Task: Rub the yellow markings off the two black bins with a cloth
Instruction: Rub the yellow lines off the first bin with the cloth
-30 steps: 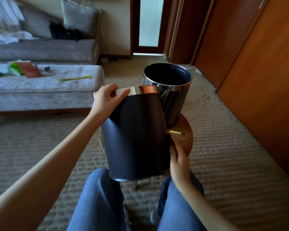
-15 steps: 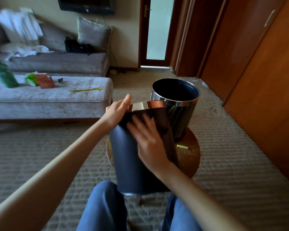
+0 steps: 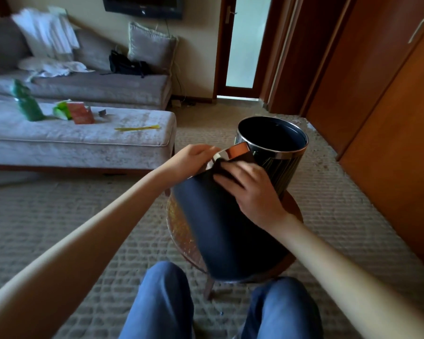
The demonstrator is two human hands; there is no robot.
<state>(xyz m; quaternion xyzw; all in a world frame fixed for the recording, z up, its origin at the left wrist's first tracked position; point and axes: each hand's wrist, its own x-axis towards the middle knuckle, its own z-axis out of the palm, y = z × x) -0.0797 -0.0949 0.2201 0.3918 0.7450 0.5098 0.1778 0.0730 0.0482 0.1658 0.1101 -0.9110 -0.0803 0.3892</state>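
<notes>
Hands (image 3: 253, 189) on smooth matte cylindrical bin (image 3: 220, 226); 2nd bin (image 3: 277, 155) w/ chrome rim.

Plain black near bin (image 3: 220, 223) (far bin (image 3: 277, 162) yellow-streaked), blue jeans (image 3: 162, 304).

Two black bins stand on the round surface (image 3: 293, 211): the near bin (image 3: 220, 231), tilted, and the far bin (image 3: 277, 152), upright just behind it. Two hands are on the near bin: the left hand (image 3: 194, 159) at its rim, the right hand (image 3: 251, 189) flat on its side. Left of the surface, one green bottle (image 3: 27, 104) and one yellow strip (image 3: 137, 128) lie on one grey ottoman (image 3: 83, 140).
</notes>
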